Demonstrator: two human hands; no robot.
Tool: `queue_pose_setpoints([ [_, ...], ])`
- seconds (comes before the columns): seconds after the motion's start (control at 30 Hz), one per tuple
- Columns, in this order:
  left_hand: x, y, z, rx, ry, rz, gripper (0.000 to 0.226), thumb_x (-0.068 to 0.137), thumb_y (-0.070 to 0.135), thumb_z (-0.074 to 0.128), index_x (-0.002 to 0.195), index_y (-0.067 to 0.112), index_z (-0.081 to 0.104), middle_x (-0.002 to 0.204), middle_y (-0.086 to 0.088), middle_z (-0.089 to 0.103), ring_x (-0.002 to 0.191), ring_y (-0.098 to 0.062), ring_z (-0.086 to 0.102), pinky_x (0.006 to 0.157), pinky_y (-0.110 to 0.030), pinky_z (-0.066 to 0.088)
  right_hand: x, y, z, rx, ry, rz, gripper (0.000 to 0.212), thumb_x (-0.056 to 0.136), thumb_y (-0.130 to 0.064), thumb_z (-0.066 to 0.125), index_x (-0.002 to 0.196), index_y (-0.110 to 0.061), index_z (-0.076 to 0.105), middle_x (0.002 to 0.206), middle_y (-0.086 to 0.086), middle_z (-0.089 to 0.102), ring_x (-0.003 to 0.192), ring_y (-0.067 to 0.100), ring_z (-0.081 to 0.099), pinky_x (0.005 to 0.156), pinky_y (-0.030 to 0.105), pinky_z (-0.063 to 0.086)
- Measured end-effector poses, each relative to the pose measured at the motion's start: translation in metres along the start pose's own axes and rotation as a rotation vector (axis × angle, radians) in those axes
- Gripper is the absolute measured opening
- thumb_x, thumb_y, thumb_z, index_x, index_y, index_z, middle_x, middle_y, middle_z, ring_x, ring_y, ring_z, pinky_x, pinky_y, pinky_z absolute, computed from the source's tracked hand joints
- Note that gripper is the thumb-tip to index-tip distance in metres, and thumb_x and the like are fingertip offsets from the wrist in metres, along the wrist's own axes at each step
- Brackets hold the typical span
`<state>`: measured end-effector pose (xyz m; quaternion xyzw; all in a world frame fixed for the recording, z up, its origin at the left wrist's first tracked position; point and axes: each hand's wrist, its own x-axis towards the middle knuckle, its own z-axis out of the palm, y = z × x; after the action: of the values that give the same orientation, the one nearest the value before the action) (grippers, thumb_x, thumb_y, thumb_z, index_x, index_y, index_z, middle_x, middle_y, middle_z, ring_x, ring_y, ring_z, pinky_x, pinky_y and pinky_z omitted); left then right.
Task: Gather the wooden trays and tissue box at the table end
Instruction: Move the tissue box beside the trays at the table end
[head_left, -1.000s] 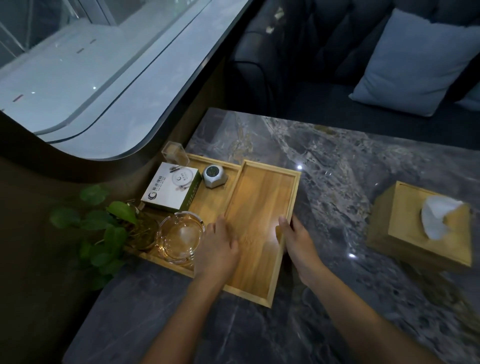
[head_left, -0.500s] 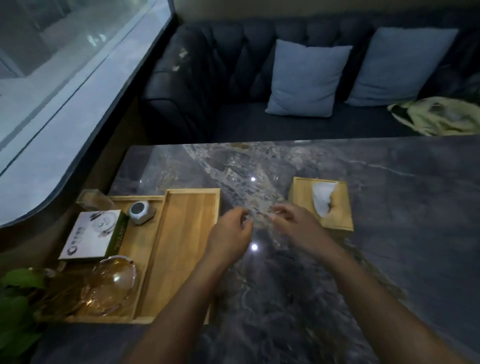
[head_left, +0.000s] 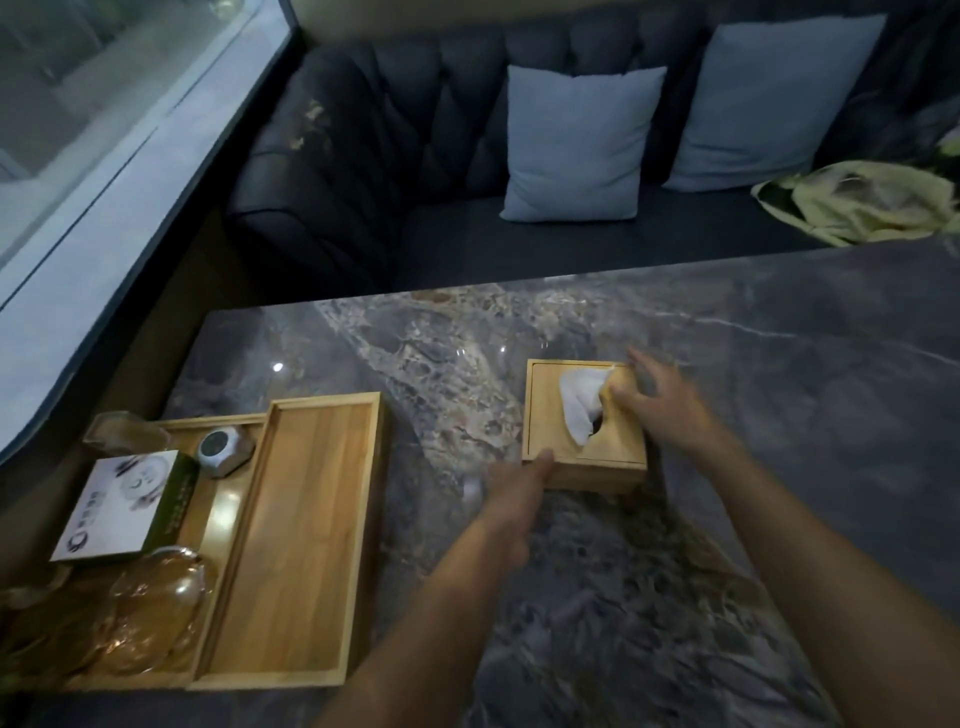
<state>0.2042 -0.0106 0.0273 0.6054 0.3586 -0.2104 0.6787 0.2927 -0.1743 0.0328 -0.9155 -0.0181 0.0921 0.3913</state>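
Observation:
A wooden tissue box (head_left: 550, 410) with a white tissue sticking out stands mid-table. My left hand (head_left: 511, 499) reaches its near left corner, fingertips touching the edge. My right hand (head_left: 660, 405) lies over its right side with fingers spread, thumb on the lid. Neither hand has closed around the box. An empty wooden tray (head_left: 301, 540) lies at the table's left end, pushed against a second wooden tray (head_left: 223, 519) that carries small items.
The loaded tray holds a white and green carton (head_left: 124, 509), a small round device (head_left: 221, 449) and a glass bowl (head_left: 150, 608). A dark sofa (head_left: 363, 171) with two grey cushions runs behind the marble table (head_left: 779, 415). A window ledge is at left.
Both hands left the empty tray and moved right across the table to the tissue box. The view swung right with them.

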Motion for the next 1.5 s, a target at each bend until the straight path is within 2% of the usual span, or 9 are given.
queue_pose_setpoints([
  [0.07, 0.001, -0.005, 0.007, -0.002, 0.018, 0.039, 0.046, 0.094, 0.034, 0.045, 0.135, 0.015, 0.036, 0.136, -0.01, 0.048, 0.116, -0.028, 0.05, 0.101, -0.044, 0.044, 0.006, 0.004, 0.001, 0.035, -0.044, -0.014, 0.045, 0.084, -0.026, 0.059, 0.126, -0.012, 0.047, 0.13, 0.014, 0.052, 0.117, 0.029, 0.049, 0.095, 0.038, 0.038],
  [0.3, 0.017, 0.013, -0.012, 0.033, 0.258, 0.305, 0.039, 0.097, 0.031, 0.036, 0.111, 0.002, 0.058, 0.118, -0.023, 0.061, 0.109, -0.035, 0.057, 0.099, -0.054, 0.043, -0.029, 0.023, -0.003, 0.23, -0.206, 0.057, 0.035, 0.066, -0.044, 0.074, 0.068, -0.01, 0.064, 0.054, 0.005, 0.063, 0.051, 0.021, 0.059, 0.046, 0.031, 0.045],
  [0.4, 0.014, 0.004, -0.019, 0.028, 0.239, 0.307, 0.03, 0.095, 0.036, 0.039, 0.093, 0.021, 0.066, 0.115, -0.015, 0.064, 0.107, -0.031, 0.058, 0.1, -0.054, 0.043, -0.05, 0.029, 0.011, 0.489, -0.366, 0.168, 0.065, 0.052, -0.049, 0.074, 0.104, -0.017, 0.054, 0.067, 0.003, 0.067, 0.051, 0.014, 0.063, 0.041, 0.025, 0.05],
  [0.53, 0.009, -0.01, -0.016, 0.047, 0.206, 0.327, 0.022, 0.094, 0.031, 0.04, 0.088, 0.029, 0.061, 0.116, -0.007, 0.062, 0.108, -0.027, 0.055, 0.103, -0.052, 0.039, -0.048, 0.036, 0.021, 0.71, -0.382, 0.227, 0.1, 0.055, -0.048, 0.074, 0.139, -0.032, 0.023, 0.112, 0.006, 0.056, 0.102, 0.02, 0.059, 0.089, 0.044, 0.052],
  [0.83, -0.02, -0.012, -0.05, -0.011, -0.012, 0.318, 0.035, 0.098, 0.03, 0.036, 0.129, 0.02, 0.048, 0.13, -0.008, 0.057, 0.11, -0.018, 0.057, 0.097, -0.035, 0.045, -0.059, -0.005, 0.038, 0.598, -0.429, 0.175, 0.096, 0.071, -0.037, 0.073, 0.141, -0.039, 0.007, 0.132, 0.005, 0.052, 0.113, 0.028, 0.054, 0.086, 0.051, 0.051],
  [0.97, -0.044, -0.007, -0.087, 0.027, 0.024, 0.363, 0.028, 0.096, 0.028, 0.042, 0.119, 0.023, 0.058, 0.124, -0.009, 0.062, 0.112, -0.022, 0.059, 0.099, -0.039, 0.045, -0.075, -0.038, 0.043, 0.615, -0.452, 0.139, 0.089, 0.076, -0.024, 0.07, 0.14, -0.041, 0.011, 0.13, 0.004, 0.051, 0.102, 0.028, 0.06, 0.069, 0.043, 0.058],
  [1.07, -0.067, -0.004, -0.117, -0.045, 0.062, 0.38, 0.024, 0.093, 0.031, 0.047, 0.104, 0.028, 0.068, 0.103, 0.001, 0.074, 0.095, -0.014, 0.068, 0.075, -0.027, 0.055, -0.09, -0.071, 0.043, 0.553, -0.459, 0.028, 0.067, 0.078, -0.019, 0.069, 0.132, -0.032, 0.031, 0.11, 0.007, 0.061, 0.089, 0.024, 0.064, 0.054, 0.034, 0.058],
  [1.27, -0.131, -0.012, -0.191, -0.23, 0.161, 0.362, 0.014, 0.088, 0.023, 0.057, 0.092, 0.013, 0.065, 0.069, 0.001, 0.076, 0.063, -0.01, 0.07, 0.049, -0.02, 0.054, -0.141, -0.144, 0.057, 0.316, -0.498, -0.216, 0.039, 0.078, -0.021, 0.068, 0.107, -0.02, 0.042, 0.094, 0.009, 0.065, 0.075, 0.021, 0.069, 0.065, 0.043, 0.06],
  [1.5, -0.191, -0.077, -0.286, -0.388, 0.377, 0.259, 0.013, 0.085, 0.02, 0.062, 0.078, 0.016, 0.072, 0.071, -0.002, 0.077, 0.08, -0.02, 0.066, 0.069, -0.034, 0.054, -0.204, -0.201, 0.136, 0.071, -0.656, -0.31, 0.049, 0.07, -0.05, 0.064, 0.105, -0.027, 0.037, 0.099, -0.001, 0.06, 0.082, 0.016, 0.063, 0.068, 0.037, 0.055],
])
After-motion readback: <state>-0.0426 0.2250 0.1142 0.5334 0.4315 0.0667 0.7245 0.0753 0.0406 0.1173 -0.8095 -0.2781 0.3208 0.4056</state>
